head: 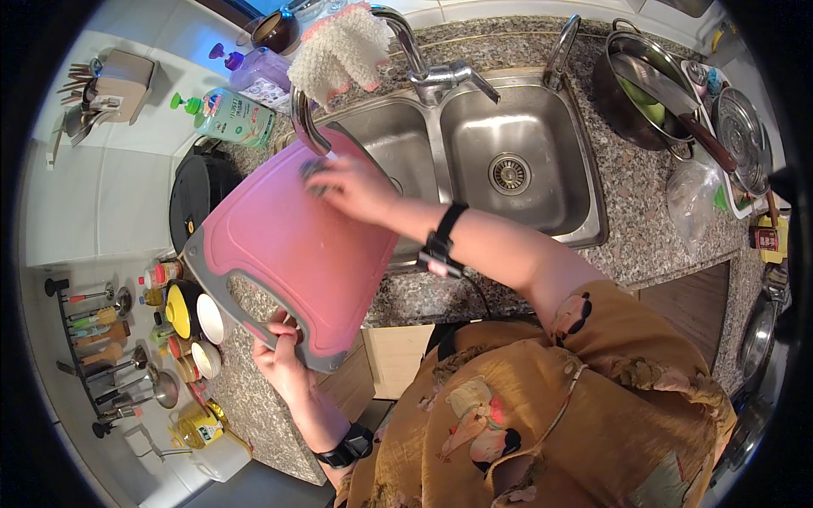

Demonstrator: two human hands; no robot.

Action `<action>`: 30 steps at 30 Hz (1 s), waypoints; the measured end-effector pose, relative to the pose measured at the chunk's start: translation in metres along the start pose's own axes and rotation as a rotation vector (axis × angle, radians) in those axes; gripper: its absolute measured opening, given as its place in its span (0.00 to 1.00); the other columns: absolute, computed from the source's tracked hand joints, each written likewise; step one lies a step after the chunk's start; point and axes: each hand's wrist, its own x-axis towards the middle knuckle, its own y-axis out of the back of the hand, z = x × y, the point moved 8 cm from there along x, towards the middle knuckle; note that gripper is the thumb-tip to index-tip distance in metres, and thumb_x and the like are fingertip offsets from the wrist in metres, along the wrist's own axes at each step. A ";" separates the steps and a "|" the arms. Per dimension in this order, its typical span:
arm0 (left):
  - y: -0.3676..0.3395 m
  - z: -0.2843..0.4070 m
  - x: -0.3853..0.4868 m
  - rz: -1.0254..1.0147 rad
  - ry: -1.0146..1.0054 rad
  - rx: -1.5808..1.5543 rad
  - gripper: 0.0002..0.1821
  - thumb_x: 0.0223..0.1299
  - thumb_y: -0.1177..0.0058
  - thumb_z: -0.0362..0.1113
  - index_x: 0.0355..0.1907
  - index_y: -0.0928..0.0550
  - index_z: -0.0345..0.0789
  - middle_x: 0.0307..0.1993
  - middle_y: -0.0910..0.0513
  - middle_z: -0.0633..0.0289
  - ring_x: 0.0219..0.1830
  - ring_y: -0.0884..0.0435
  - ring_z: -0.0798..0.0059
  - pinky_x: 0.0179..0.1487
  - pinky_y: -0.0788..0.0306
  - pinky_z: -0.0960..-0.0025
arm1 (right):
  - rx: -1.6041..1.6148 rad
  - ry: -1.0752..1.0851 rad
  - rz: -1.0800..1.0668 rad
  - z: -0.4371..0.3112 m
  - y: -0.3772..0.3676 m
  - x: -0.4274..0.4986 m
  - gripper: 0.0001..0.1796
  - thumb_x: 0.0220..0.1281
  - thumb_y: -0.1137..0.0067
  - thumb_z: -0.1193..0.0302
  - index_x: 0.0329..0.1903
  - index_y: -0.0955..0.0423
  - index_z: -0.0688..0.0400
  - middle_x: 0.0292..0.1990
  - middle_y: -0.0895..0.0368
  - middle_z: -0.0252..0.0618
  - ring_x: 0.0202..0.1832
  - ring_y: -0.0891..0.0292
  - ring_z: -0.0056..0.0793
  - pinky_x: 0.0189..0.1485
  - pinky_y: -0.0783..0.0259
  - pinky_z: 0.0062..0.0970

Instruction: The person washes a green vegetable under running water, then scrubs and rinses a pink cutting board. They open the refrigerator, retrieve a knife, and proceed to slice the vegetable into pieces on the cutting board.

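Observation:
My left hand (pixel 282 365) grips the grey-rimmed handle of a pink plastic cutting board (pixel 279 222) at its near corner. The board is tilted and spans the left part of the double sink. My right hand (pixel 359 190) is over the board's upper part, blurred, with a small dark grey scrubber (pixel 315 178) under its fingers. Just above that scrubber ends the chrome gooseneck spout (pixel 303 120) of the faucet. Its base and lever (pixel 438 82) stand behind the sink divider. A fluffy white glove with pink trim (pixel 343 51) hangs over the spout.
The right sink basin (pixel 514 152) has a drain strainer. Dish soap bottles (pixel 235 117) and a black lidded appliance (pixel 200 197) stand left. At right a knife (pixel 673 105) lies across a steel pot (pixel 619 114), near a plastic bag (pixel 692 203). Bowls (pixel 209 317) line the left counter.

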 end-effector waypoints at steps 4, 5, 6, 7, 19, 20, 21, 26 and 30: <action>0.013 0.008 -0.012 -0.038 -0.042 -0.035 0.08 0.50 0.53 0.16 0.26 0.23 0.31 0.47 0.16 0.49 0.41 0.16 0.68 0.43 0.27 0.72 | -0.282 -0.495 0.057 0.104 0.034 -0.007 0.19 0.59 0.38 0.67 0.55 0.20 0.51 0.52 0.20 0.49 0.52 0.22 0.49 0.55 0.25 0.41; 0.017 0.007 -0.011 -0.017 -0.036 0.007 0.08 0.50 0.53 0.16 0.26 0.23 0.31 0.47 0.16 0.49 0.41 0.16 0.68 0.43 0.27 0.73 | -0.375 -0.646 -0.031 0.119 0.031 -0.015 0.19 0.59 0.38 0.67 0.55 0.20 0.52 0.51 0.20 0.49 0.52 0.22 0.49 0.55 0.25 0.41; 0.020 0.005 -0.011 -0.007 -0.031 0.027 0.08 0.51 0.53 0.16 0.26 0.23 0.31 0.47 0.16 0.49 0.41 0.16 0.69 0.43 0.27 0.73 | -0.301 -0.570 0.015 0.110 0.028 -0.017 0.19 0.59 0.37 0.67 0.55 0.20 0.52 0.51 0.20 0.50 0.52 0.22 0.49 0.55 0.25 0.41; 0.021 0.003 -0.011 -0.005 -0.034 0.026 0.08 0.51 0.53 0.16 0.27 0.23 0.31 0.46 0.16 0.48 0.41 0.16 0.69 0.43 0.27 0.73 | -0.238 -0.567 0.009 0.099 0.020 -0.025 0.19 0.59 0.37 0.67 0.55 0.20 0.52 0.51 0.21 0.50 0.51 0.22 0.50 0.55 0.25 0.41; 0.025 0.001 -0.008 -0.095 -0.071 0.118 0.09 0.54 0.54 0.16 0.27 0.21 0.30 0.50 0.16 0.47 0.44 0.17 0.69 0.47 0.27 0.70 | 0.176 -0.152 0.135 0.028 0.003 0.028 0.24 0.60 0.46 0.78 0.60 0.24 0.50 0.52 0.21 0.53 0.44 0.24 0.52 0.54 0.26 0.38; 0.032 0.003 -0.012 -0.073 -0.061 0.105 0.08 0.53 0.53 0.16 0.26 0.22 0.30 0.49 0.16 0.47 0.44 0.16 0.67 0.46 0.26 0.69 | 0.069 -0.313 0.115 0.061 0.010 0.023 0.27 0.59 0.46 0.79 0.63 0.25 0.53 0.52 0.21 0.54 0.48 0.24 0.53 0.55 0.27 0.39; 0.034 0.005 -0.013 -0.076 -0.073 0.124 0.08 0.53 0.53 0.16 0.26 0.22 0.30 0.49 0.16 0.47 0.44 0.16 0.67 0.46 0.26 0.70 | -0.110 -0.409 0.166 0.087 0.024 0.020 0.27 0.60 0.45 0.76 0.64 0.27 0.54 0.56 0.23 0.53 0.53 0.24 0.52 0.59 0.29 0.40; 0.037 -0.003 -0.003 -0.027 -0.065 0.133 0.09 0.53 0.52 0.16 0.25 0.22 0.32 0.48 0.15 0.48 0.41 0.17 0.69 0.42 0.27 0.73 | -0.246 -0.535 0.124 0.102 0.016 -0.005 0.24 0.60 0.45 0.72 0.61 0.25 0.56 0.60 0.28 0.55 0.60 0.29 0.55 0.63 0.30 0.43; 0.020 -0.026 0.012 0.097 0.006 0.029 0.09 0.55 0.52 0.18 0.27 0.20 0.33 0.47 0.15 0.49 0.36 0.20 0.75 0.40 0.30 0.75 | 0.058 -0.171 0.119 -0.018 -0.020 -0.016 0.21 0.55 0.40 0.76 0.55 0.23 0.57 0.56 0.27 0.53 0.56 0.27 0.52 0.59 0.28 0.42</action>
